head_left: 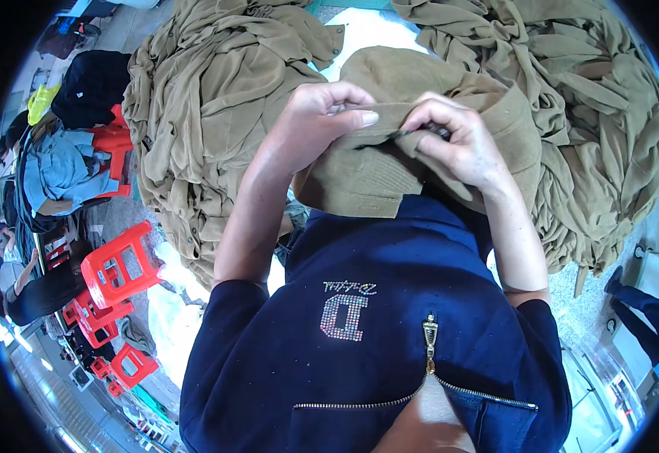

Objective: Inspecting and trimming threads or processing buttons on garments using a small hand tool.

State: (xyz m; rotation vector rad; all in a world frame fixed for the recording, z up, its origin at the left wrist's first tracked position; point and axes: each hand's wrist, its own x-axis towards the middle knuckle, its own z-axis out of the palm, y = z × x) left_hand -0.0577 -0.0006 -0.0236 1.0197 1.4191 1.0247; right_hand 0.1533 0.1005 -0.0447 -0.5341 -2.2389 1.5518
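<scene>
A brown knit garment (359,181) with a ribbed band is bunched up in front of my body. My left hand (318,121) pinches its folded edge between thumb and fingers. Close by on the right, the fingers of my right hand (461,140) are curled at the same edge. Within them shows a small dark tool (439,130), its thin tip pointing left toward the cloth; its exact kind is mostly hidden by the fingers. Below the edge, the garment gapes in a dark fold.
Heaps of the same brown knitwear lie at left (201,113) and right (594,143), over a white surface (371,34). Red plastic stools (121,264) stand at far left, near a light blue garment (65,170). People are at both sides, one in dark trousers (643,313) at right.
</scene>
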